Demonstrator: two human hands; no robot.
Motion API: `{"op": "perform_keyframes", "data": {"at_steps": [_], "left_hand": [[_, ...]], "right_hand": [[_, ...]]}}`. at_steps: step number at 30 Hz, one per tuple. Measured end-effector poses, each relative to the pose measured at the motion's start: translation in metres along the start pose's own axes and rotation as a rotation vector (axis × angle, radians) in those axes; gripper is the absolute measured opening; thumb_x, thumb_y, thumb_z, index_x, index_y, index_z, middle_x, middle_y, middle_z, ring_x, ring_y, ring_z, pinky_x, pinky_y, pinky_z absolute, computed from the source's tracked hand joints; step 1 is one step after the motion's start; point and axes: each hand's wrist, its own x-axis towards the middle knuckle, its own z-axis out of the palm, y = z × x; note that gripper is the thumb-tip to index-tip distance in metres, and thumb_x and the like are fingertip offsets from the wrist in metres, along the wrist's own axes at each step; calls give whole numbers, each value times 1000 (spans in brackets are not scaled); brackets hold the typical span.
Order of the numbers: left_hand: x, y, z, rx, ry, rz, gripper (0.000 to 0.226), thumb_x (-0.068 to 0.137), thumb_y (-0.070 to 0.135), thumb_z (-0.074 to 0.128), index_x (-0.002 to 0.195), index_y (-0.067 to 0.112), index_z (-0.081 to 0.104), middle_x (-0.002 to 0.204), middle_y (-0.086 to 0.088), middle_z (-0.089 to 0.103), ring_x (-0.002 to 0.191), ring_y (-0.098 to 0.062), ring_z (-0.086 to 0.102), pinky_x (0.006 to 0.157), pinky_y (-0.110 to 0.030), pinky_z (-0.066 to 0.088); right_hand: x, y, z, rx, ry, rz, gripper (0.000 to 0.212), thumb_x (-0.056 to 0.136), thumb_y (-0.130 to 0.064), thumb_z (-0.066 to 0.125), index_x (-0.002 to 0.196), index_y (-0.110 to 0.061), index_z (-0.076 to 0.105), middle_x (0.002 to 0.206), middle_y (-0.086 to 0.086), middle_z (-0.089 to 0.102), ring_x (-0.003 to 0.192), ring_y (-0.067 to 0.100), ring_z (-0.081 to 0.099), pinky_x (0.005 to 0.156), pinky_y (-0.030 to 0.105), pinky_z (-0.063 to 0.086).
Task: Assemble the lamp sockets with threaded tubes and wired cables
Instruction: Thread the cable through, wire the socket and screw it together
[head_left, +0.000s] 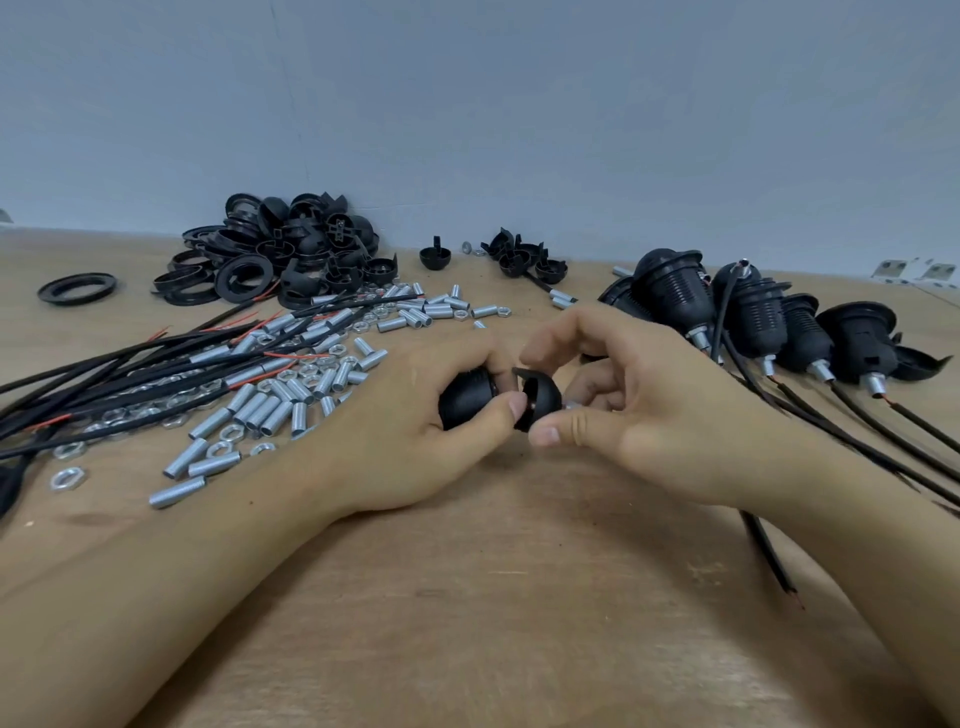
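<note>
My left hand (415, 431) grips a black lamp socket body (467, 400) above the middle of the wooden table (467, 597). My right hand (639, 410) pinches a black dome-shaped socket cap (540, 400) between thumb and fingers, right against the socket's end. A bit of silver threaded tube (570, 404) shows behind the cap, mostly hidden by my fingers. A black cable (769, 556) runs out from under my right wrist toward the table's front.
Loose threaded tubes (260, 410) and hex nuts (67, 478) are scattered at the left among black wired cables (130, 374). A pile of black caps and rings (280, 249) lies at the back. Several assembled sockets (748, 317) with cables lie at the right.
</note>
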Motion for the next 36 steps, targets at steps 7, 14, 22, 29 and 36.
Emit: {"op": "perform_keyframes", "data": {"at_steps": [7, 14, 22, 29, 36], "left_hand": [[-2, 6, 2, -314, 50, -177, 43, 92, 47, 36, 100, 8, 52, 91, -23, 58, 81, -36, 55, 71, -50, 44], [1, 9, 8, -453, 142, -426, 38, 91, 51, 32, 102, 22, 54, 90, -16, 59, 47, -17, 54, 40, -24, 40], [2, 13, 10, -380, 209, -301, 24, 96, 39, 32, 101, 23, 50, 97, -22, 57, 69, -31, 55, 48, -27, 42], [1, 11, 12, -351, 189, -322, 26, 96, 36, 31, 104, 19, 50, 91, -19, 63, 54, -10, 47, 48, -18, 37], [1, 11, 16, -263, 229, -333, 25, 96, 37, 28, 103, 24, 49, 74, -6, 65, 45, -2, 43, 45, -20, 36]], "right_hand": [[0, -2, 3, 44, 73, -69, 30, 73, -28, 75, 101, -36, 66, 100, -16, 69, 70, 16, 64, 74, 43, 58], [1, -2, 6, 113, 65, -58, 23, 82, -21, 73, 105, -24, 71, 88, -4, 70, 61, 18, 59, 64, 39, 56], [1, -2, 1, 246, -27, -8, 21, 93, -11, 63, 104, -25, 73, 61, -7, 62, 52, 7, 50, 52, 17, 41], [3, -3, -2, 291, -89, 46, 17, 97, -23, 59, 99, -21, 76, 69, 19, 63, 53, 17, 48, 60, 34, 43], [1, -6, 0, 309, -135, 17, 20, 96, -13, 53, 105, -20, 70, 70, -16, 71, 58, 4, 62, 59, 17, 51]]}}
